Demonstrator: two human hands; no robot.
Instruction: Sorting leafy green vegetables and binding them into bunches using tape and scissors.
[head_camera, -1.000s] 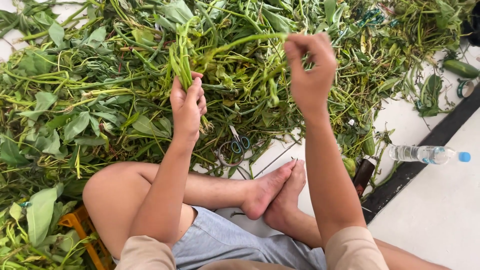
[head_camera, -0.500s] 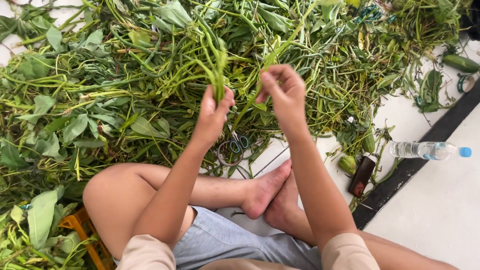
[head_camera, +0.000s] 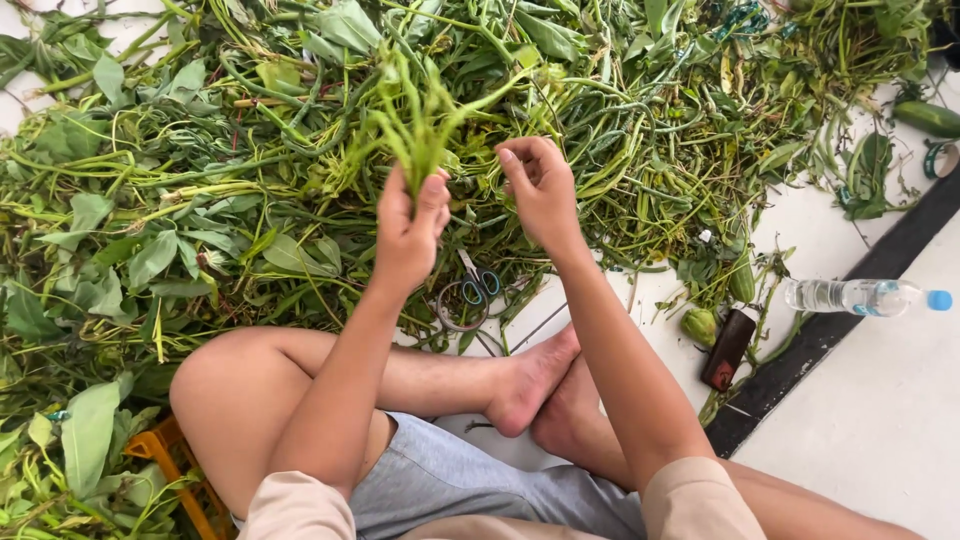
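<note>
Both forearms reach up toward twelve o'clock from the seated body, elbows bent near the knees. The left hand (head_camera: 408, 232) is closed in a fist, thumb on top. At its three o'clock, the right hand (head_camera: 540, 188) curls loosely, fingertips pinched together, wrist bent.

Two hands are up over the greens: the left hand (head_camera: 408, 235) and the right hand (head_camera: 540, 190). One bunch (head_camera: 415, 125) of stems. One pair of scissors (head_camera: 470, 293) on the floor near the feet. One bottle (head_camera: 860, 296) at the right. Two bare feet, crossed. One cucumber (head_camera: 928, 118) far right. The loose leaves and stems are too many to count.
</note>
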